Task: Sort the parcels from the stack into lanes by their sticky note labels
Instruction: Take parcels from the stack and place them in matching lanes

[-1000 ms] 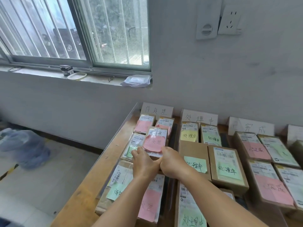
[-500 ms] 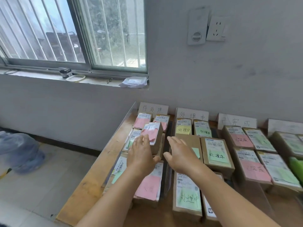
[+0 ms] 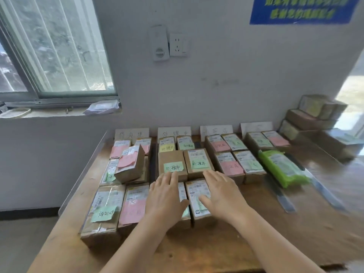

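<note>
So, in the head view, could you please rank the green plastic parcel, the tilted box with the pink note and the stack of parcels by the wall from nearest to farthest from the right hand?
From the right hand:
1. Green plastic parcel, just to its right on the table.
2. Tilted box with the pink note, across to the left, in the leftmost lane.
3. Stack of parcels, far right against the wall.

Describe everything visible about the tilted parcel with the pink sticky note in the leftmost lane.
The tilted parcel is a small brown cardboard box, taped, with a white printed shipping label on its top face and a pink sticky note below the label, one edge curling up. Any writing on the note is unreadable. It lies askew in the second row of the leftmost lane, propped on neighbouring parcels rather than flat, its near end lower. Neither of the hands touches it; both hover open over the next lane.
</note>
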`<action>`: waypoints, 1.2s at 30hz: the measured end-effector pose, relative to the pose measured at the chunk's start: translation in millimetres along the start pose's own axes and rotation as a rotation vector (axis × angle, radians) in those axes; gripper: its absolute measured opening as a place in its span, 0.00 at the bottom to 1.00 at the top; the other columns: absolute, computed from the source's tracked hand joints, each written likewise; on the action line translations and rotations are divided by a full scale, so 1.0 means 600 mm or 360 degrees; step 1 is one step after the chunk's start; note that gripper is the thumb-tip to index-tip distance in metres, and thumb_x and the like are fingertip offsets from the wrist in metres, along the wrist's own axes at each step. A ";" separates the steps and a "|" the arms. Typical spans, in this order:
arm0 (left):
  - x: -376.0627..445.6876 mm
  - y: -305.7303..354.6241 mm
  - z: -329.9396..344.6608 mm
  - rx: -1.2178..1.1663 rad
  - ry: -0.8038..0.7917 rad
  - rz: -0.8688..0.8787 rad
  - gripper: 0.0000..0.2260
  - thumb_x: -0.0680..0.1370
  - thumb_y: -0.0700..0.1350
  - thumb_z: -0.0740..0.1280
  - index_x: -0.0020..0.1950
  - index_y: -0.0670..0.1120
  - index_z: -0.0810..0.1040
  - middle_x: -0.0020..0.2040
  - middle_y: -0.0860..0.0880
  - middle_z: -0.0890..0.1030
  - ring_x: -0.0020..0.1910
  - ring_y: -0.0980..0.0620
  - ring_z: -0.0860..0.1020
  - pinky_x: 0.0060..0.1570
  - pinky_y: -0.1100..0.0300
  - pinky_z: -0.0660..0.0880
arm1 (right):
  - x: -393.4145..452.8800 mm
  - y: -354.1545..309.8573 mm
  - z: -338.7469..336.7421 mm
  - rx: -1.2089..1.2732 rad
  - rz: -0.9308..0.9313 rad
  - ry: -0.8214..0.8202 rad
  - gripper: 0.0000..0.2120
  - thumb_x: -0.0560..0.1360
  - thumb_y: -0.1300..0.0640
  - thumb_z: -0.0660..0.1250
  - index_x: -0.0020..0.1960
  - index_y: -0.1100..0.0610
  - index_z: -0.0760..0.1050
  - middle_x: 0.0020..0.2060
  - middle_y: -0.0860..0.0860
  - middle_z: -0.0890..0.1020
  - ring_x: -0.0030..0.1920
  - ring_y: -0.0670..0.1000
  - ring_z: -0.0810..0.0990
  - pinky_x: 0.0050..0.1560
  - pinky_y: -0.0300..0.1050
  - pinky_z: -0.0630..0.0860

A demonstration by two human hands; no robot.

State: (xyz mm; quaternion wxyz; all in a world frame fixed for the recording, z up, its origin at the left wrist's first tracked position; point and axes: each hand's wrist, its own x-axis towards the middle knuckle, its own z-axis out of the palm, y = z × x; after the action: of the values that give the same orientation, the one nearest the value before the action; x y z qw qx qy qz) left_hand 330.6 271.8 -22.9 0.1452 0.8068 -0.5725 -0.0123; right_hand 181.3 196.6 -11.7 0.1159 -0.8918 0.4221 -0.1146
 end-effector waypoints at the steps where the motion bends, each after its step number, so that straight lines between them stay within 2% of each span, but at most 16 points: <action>1: -0.001 0.016 0.002 -0.0021 -0.0002 0.0025 0.39 0.75 0.59 0.66 0.77 0.49 0.48 0.77 0.50 0.55 0.76 0.48 0.52 0.74 0.51 0.52 | -0.011 0.014 -0.006 0.0000 0.0047 0.0006 0.34 0.77 0.44 0.62 0.77 0.52 0.51 0.76 0.48 0.56 0.76 0.49 0.51 0.74 0.47 0.49; 6: 0.001 0.123 0.021 -0.0121 -0.0038 0.0168 0.39 0.75 0.59 0.66 0.78 0.50 0.47 0.78 0.51 0.54 0.76 0.49 0.51 0.73 0.52 0.49 | -0.068 0.103 -0.048 -0.0039 0.0241 0.0097 0.34 0.76 0.43 0.63 0.76 0.52 0.53 0.75 0.49 0.59 0.75 0.49 0.54 0.73 0.47 0.51; 11: 0.003 0.255 0.052 -0.0110 -0.0054 0.0317 0.39 0.74 0.59 0.65 0.78 0.49 0.49 0.77 0.50 0.56 0.75 0.49 0.54 0.73 0.52 0.52 | -0.128 0.217 -0.092 -0.0051 0.0398 0.0104 0.36 0.76 0.43 0.62 0.77 0.52 0.50 0.76 0.48 0.56 0.76 0.49 0.51 0.74 0.47 0.48; 18: -0.003 0.458 0.111 -0.0171 -0.0092 0.0388 0.36 0.76 0.60 0.63 0.78 0.51 0.51 0.77 0.52 0.58 0.75 0.51 0.55 0.72 0.53 0.52 | -0.210 0.397 -0.163 -0.0048 0.0469 0.0150 0.33 0.77 0.41 0.61 0.76 0.52 0.55 0.75 0.48 0.60 0.75 0.50 0.54 0.73 0.48 0.51; 23: 0.005 0.586 0.138 -0.0224 -0.0066 0.0423 0.35 0.76 0.61 0.63 0.77 0.50 0.53 0.75 0.52 0.61 0.74 0.52 0.58 0.71 0.54 0.56 | -0.250 0.515 -0.210 -0.0043 0.0496 0.0128 0.32 0.78 0.42 0.59 0.76 0.54 0.54 0.75 0.48 0.58 0.75 0.50 0.52 0.74 0.48 0.51; 32: 0.059 0.739 0.174 -0.0294 -0.0083 0.0468 0.35 0.76 0.60 0.63 0.77 0.48 0.54 0.74 0.51 0.63 0.73 0.51 0.61 0.70 0.54 0.59 | -0.267 0.666 -0.272 0.0061 0.0578 0.0168 0.23 0.78 0.45 0.60 0.69 0.54 0.63 0.71 0.48 0.65 0.72 0.51 0.58 0.69 0.48 0.56; 36: 0.121 0.782 0.184 -0.0337 -0.0024 0.0473 0.34 0.76 0.59 0.64 0.77 0.48 0.55 0.73 0.50 0.65 0.72 0.50 0.63 0.69 0.55 0.61 | -0.234 0.722 -0.298 0.0092 0.0657 0.0220 0.29 0.78 0.44 0.59 0.74 0.53 0.58 0.74 0.48 0.62 0.74 0.51 0.57 0.71 0.48 0.55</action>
State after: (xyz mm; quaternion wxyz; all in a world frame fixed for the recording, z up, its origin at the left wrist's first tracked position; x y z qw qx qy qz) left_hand -96.7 38.3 -1.7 0.2252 0.6934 -0.6821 -0.0570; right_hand -273.9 19.4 11.3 0.1331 -0.7729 0.5991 -0.1613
